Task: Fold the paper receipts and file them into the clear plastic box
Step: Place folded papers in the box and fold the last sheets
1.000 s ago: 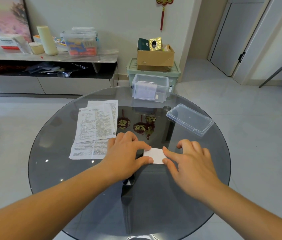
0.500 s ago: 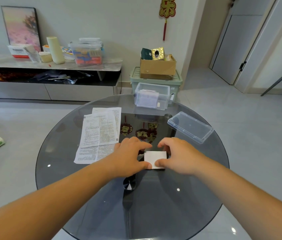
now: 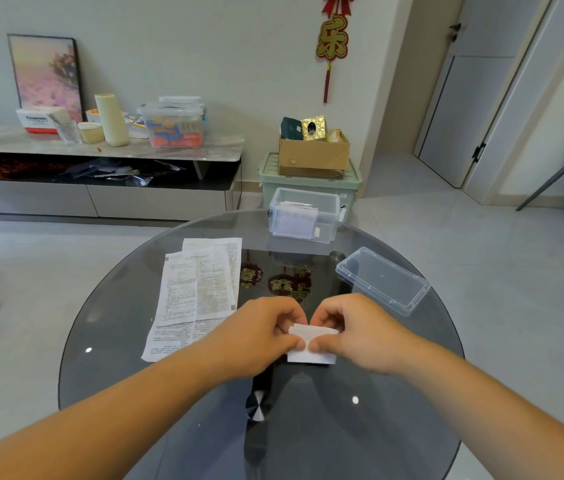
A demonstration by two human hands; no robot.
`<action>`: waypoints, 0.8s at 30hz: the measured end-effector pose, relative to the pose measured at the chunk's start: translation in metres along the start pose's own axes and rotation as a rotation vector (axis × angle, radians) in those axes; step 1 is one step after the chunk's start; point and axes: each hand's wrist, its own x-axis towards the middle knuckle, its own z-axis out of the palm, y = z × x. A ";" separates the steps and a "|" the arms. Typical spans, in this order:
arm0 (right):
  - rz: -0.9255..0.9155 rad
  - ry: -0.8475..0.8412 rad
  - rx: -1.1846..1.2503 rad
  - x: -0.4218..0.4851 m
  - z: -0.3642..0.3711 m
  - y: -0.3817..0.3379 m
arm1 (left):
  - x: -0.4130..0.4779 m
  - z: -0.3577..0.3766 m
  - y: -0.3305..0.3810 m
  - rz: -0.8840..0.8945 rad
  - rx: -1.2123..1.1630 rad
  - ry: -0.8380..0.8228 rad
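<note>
Item 1: folded receipt (image 3: 312, 355), a small white rectangle near the middle of the round glass table (image 3: 169, 393), directly before the person. Both hands held it at its upper middle. A second earlier it had lain flat on the glass under pressing fingers, and half a second earlier the hands had closed around its sides. Now a dark shadow sat below its near edge, but whether it had fully left the glass could not be told.

Item 2: left hand (image 3: 263, 336), fingers curled, thumb and fingers pinching the left half of the folded receipt. Earlier it had lain flatter over the paper.

Item 3: right hand (image 3: 360, 336), fingers curled, pinching the right half, its thumb tip side by side with the left thumb on the paper's face. A second before, its fingers had been straight and spread.

Item 4: clear plastic box (image 3: 332, 216), open at the far edge of the table, with folded papers standing inside. It had not changed place.

Item 5: lid (image 3: 382, 280), lying on the table to the right of the box and nearer the person, apart from the hands and unmoved.

Item 6: unfolded receipts (image 3: 197, 292), overlapping printed sheets lying flat to the left of the hands, the left wrist just beside their near right corner. They were unmoved.
</note>
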 end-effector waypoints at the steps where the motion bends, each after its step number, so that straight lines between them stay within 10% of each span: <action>1: -0.022 0.036 0.008 0.003 -0.004 -0.001 | 0.004 -0.005 0.001 0.002 -0.018 0.022; 12: -0.108 0.381 -0.120 0.125 -0.085 -0.013 | 0.139 -0.080 -0.005 0.157 0.237 0.345; 24: -0.052 0.549 -0.048 0.254 -0.114 0.027 | 0.249 -0.084 -0.045 0.215 0.949 -0.044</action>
